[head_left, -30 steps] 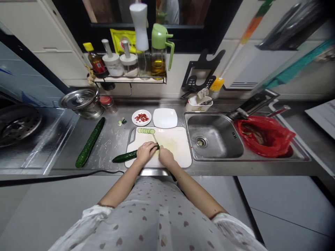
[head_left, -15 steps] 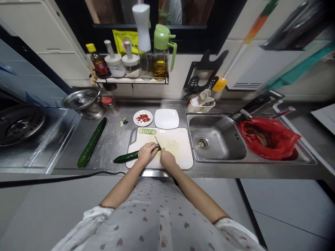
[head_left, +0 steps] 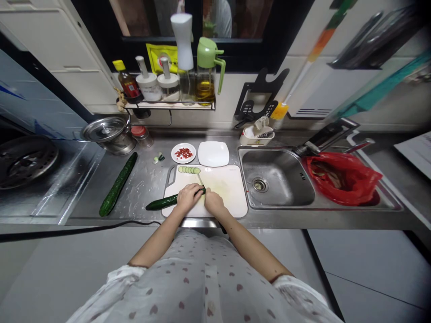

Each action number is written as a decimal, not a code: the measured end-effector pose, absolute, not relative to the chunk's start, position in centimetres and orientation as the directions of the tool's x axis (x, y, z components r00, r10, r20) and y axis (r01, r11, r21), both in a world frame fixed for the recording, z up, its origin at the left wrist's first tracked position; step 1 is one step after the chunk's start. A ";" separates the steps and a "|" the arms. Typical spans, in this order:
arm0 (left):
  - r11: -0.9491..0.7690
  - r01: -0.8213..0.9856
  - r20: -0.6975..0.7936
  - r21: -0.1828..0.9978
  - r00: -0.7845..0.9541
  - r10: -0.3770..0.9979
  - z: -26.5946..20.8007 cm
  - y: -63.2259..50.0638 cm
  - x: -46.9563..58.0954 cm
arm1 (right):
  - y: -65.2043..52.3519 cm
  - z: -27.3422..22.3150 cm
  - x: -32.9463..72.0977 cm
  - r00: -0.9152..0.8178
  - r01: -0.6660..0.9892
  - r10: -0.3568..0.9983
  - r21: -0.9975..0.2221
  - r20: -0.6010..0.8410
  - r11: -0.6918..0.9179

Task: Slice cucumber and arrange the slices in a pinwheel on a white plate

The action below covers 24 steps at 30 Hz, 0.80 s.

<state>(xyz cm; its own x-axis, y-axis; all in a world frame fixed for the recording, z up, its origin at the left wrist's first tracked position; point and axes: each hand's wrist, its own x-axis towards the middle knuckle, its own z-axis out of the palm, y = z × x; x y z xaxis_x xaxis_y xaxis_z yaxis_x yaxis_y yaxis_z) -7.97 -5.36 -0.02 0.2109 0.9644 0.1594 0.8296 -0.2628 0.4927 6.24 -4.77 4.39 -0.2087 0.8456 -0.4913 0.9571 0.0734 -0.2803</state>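
Closed over a dark green cucumber point(head_left: 162, 203), my left hand point(head_left: 187, 197) presses it onto the white cutting board point(head_left: 229, 186). The cucumber's left end juts past the board's edge. My right hand point(head_left: 214, 201) is wrapped round a knife point(head_left: 201, 180), whose narrow blade points away from me at the cucumber's right end; much of the handle is hidden in the fist. A row of several pale cucumber slices point(head_left: 189, 170) lies along the board's far left part. On the counter to the left rests a second, whole cucumber point(head_left: 118, 184).
Behind the board stand a plate of chopped red pieces point(head_left: 183, 153) and a white plate point(head_left: 213, 154). Small cucumber ends point(head_left: 159, 158) lie left of them. To the right are the sink point(head_left: 279, 179) and a red plastic bag point(head_left: 343, 179). A lidded pot point(head_left: 109, 134) stands back left.
My right hand and the knife have shifted slightly left and away from me, close against the cucumber's end. The left hand keeps its hold. The view has tilted a little.
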 end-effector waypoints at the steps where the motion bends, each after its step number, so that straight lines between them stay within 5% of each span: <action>1: -0.262 0.829 0.160 0.493 0.210 0.965 0.0 -5.4 -8.0 | -4.9 4.4 6.3 -0.208 0.958 0.842 -0.278 -0.498 0.072; 24: -0.259 0.824 0.167 0.503 0.201 0.965 0.1 -5.5 -7.9 | -8.3 3.8 8.7 -0.210 0.970 0.832 -0.215 -0.514 0.112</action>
<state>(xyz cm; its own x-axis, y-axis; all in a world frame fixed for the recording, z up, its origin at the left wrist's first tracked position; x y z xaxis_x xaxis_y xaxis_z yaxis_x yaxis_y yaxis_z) -7.89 -5.48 0.09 0.2010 0.9652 0.1673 0.8244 -0.2589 0.5033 8.70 -8.35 3.76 -0.2097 0.8316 -0.5142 0.9703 0.1120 -0.2145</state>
